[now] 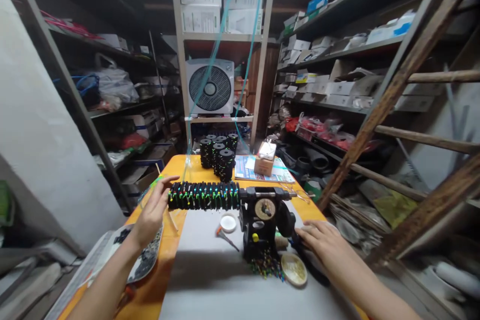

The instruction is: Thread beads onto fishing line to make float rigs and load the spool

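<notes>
A black hand-cranked winding machine stands on the white sheet. From its left side a long row of black coils, tied with green, yellow and red bits, sticks out horizontally. My left hand touches the left end of this row, fingers closed against it. At the machine's right, my right hand rests by the dark crank handle; its fingertips are partly hidden and blurred. Colourful small pieces lie at the machine's base, beside a round dish. A white lid and orange-handled tool lie to the left.
Stacked black coils stand at the back of the orange table. A small box sits on printed paper. The tray of dark parts is at left. Behind are a box fan and shelves; a wooden ladder leans at right.
</notes>
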Available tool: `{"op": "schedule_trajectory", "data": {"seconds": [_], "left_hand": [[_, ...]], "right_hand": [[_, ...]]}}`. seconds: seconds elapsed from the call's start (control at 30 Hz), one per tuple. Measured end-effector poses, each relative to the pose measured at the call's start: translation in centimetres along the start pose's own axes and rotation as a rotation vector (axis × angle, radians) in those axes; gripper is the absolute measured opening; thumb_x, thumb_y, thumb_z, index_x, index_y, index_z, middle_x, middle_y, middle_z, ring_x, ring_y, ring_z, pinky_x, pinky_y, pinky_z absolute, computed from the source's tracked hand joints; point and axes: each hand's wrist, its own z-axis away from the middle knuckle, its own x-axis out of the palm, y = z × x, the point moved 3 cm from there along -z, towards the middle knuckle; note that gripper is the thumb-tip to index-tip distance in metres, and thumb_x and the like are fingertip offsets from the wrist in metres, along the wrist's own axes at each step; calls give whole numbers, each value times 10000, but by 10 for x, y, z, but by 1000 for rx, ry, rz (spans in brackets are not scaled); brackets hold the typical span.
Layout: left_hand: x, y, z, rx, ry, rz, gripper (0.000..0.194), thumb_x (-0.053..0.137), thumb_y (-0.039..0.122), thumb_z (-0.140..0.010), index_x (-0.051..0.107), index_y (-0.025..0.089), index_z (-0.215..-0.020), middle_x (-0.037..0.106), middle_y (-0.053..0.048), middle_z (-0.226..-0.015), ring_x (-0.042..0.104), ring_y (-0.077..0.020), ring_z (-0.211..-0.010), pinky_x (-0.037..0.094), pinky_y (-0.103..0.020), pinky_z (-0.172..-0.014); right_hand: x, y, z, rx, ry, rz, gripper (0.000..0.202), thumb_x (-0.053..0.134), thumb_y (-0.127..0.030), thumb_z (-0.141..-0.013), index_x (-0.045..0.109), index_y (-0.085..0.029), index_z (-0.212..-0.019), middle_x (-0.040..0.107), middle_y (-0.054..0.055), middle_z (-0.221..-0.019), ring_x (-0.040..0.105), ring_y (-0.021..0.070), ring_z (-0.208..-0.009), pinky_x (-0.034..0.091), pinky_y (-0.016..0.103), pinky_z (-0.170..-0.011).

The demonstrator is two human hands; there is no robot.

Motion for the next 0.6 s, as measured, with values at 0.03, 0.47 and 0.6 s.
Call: {"op": "schedule_trajectory", "data": {"seconds": [0.03,0.47,0.6], "left_hand": [[1,0,-1,31,1,-14,370,376,455,-970,513,221,-1223,569,-107,-1210,540,-266,-1157,423,-405,-1019],[0,4,-3,99,-39,-73,242,321,334,-991,414,251,-1198,540,-43,-970,554,-196,-839,467,-322,-797],[-4,7,-5,64,-73,-89,302,308,372,-996,431,217,-1223,523,-28,-883,528,-186,-746,477,-331,-748]], "right_hand": [[0,1,-2,-13,-1,0,329,499,-44,-875,749,-180,-1040,774,92,-987,692,246,-962,568,372,-828],[-4,3,-40,56,47,151,214,552,-46,-853,706,-179,-918,726,74,-922,600,245,-913,432,358,-778],[-35,17,-60,82,138,214,223,506,-99,-907,684,-126,-1038,716,149,-1012,579,299,-958,427,405,-787]]}}
